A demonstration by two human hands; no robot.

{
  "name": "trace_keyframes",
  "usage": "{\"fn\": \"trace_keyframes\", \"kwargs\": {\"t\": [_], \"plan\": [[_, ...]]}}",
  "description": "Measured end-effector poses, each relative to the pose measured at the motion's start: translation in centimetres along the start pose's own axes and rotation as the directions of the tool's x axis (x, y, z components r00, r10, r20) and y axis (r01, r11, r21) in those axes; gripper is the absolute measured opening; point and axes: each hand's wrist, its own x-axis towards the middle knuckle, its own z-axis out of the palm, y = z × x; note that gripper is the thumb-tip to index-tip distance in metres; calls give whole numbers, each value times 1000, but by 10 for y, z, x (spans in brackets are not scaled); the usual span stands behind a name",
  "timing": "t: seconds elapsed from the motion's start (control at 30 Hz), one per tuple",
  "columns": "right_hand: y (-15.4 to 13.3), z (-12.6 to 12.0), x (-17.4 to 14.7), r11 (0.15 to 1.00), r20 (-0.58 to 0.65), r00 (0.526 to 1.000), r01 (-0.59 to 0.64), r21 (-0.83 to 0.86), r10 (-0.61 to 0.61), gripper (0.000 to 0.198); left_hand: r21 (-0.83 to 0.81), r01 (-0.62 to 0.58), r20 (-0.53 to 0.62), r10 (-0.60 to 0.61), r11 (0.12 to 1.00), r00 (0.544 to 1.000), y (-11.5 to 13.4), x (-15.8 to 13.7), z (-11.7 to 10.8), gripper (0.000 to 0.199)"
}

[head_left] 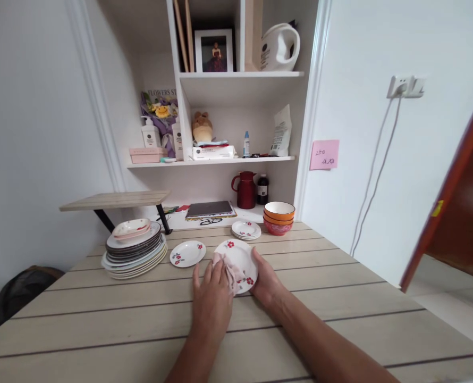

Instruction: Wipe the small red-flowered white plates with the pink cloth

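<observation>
My right hand grips the right edge of a small white plate with red flowers, tilted up a little over the table. Against the plate's face my left hand presses a pale pink cloth, its fingers bent over the fabric. Just left of it, another flowered plate lies flat on the table. Behind the held plate is a short stack of matching small plates. To their right stand nested orange and red bowls.
A tall stack of plates topped with pink-white dishes is at the left, near a small raised shelf on black legs. At the back are a laptop, glasses, a red jug and a dark bottle.
</observation>
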Motion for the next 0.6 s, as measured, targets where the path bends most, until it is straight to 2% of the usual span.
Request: {"fn": "trace_keyframes", "kwargs": {"t": [0.17, 0.27, 0.37, 0.5, 0.6], "plan": [[2, 5, -8, 998, -18, 998, -55, -26, 55, 56, -84, -198, 66, 204, 977, 977, 7, -5, 10, 52], [6, 7, -11, 992, -39, 997, -77, -102, 73, 50, -82, -225, 99, 233, 971, 967, 8, -6, 14, 56], [10, 9, -12, 986, -31, 999, -26, -164, 21, 46, -31, -130, 95, 132, 991, 987, 6, -4, 11, 62], [12, 8, -9, 974, -39, 999, 12, -226, -22, 49, 55, 80, 63, -83, 995, 995, -1, -1, 1, 59], [9, 7, -6, 975, -109, 994, -18, -223, -7, 52, 73, 123, 58, -127, 990, 990, -2, 0, -4, 54]]}}
